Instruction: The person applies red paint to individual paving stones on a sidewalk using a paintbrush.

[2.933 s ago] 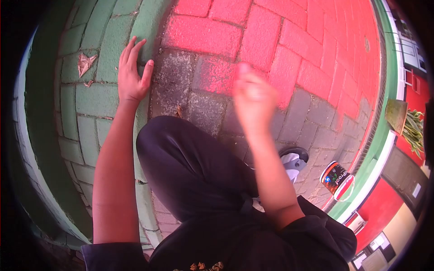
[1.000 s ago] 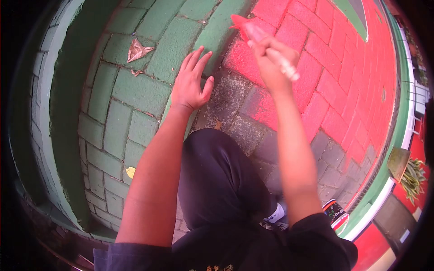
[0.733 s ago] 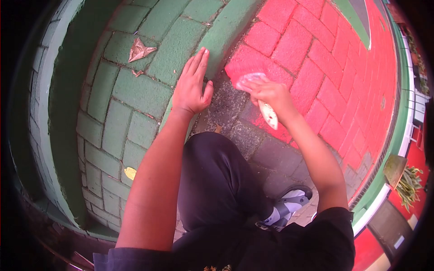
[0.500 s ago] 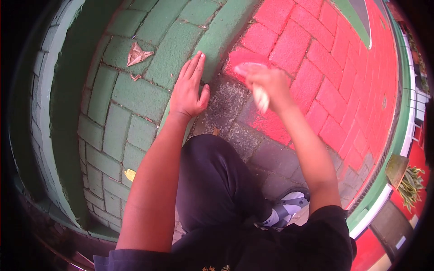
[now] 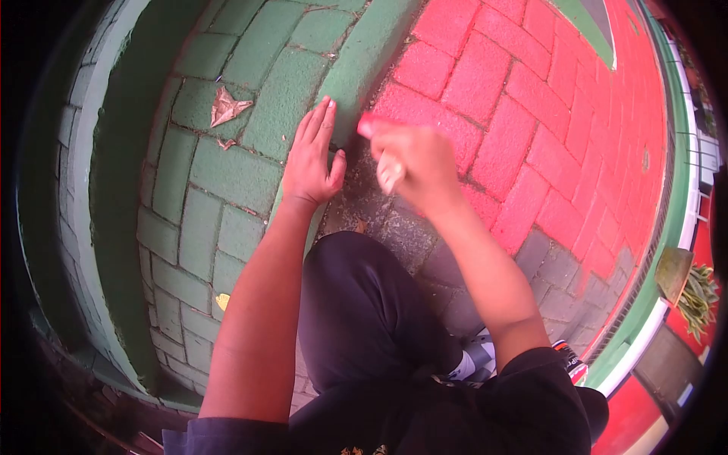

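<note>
My right hand [image 5: 413,163] is closed around the handle of a paintbrush [image 5: 390,171], slightly blurred. The brush's red-coated end [image 5: 370,125] points left, beside the green kerb [image 5: 371,45]. My left hand [image 5: 312,155] lies on the green kerb, palm down, fingers pointing up and thumb apart, holding nothing. Red painted paving blocks [image 5: 485,76] spread out to the right of the kerb. Between my hands and my knee lie unpainted grey blocks [image 5: 406,236].
Green paving blocks [image 5: 235,167] lie on the left, with a dry brown leaf [image 5: 227,108] and a small yellow leaf [image 5: 222,301]. Further left runs a raised green edge [image 5: 125,227]. A potted plant [image 5: 698,303] stands at the far right.
My right hand has moved left with the brush, closer to the kerb and my left hand. The view has shifted slightly. My left hand still rests on the kerb.
</note>
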Motion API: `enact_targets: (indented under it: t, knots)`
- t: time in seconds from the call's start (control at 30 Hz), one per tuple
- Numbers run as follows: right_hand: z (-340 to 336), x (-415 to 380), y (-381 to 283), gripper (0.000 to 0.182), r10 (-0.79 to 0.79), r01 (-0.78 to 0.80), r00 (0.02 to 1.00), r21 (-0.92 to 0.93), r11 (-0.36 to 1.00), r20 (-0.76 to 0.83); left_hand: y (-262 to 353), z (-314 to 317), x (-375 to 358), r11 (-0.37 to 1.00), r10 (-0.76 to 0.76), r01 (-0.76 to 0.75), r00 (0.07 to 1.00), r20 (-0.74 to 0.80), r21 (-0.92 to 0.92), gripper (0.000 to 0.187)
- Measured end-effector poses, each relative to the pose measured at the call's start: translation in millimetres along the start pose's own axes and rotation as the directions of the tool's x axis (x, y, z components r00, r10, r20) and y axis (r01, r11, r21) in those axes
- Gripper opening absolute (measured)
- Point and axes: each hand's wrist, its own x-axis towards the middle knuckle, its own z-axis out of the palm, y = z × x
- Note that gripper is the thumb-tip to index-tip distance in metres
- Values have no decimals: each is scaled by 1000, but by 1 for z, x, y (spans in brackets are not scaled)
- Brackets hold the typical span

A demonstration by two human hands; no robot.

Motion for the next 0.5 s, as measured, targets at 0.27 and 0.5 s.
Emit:
enact_targets:
  t: [0.27,0.5]
  knots:
    - [31,2,5,9,-56,67,955,30,997,-290,1,-1,0,1000,-14,13,1000,14,20,82]
    - [20,-27,16,8,335,-335,909,45,941,-249,4,-1,3,999,26,-25,1000,10,-25,79]
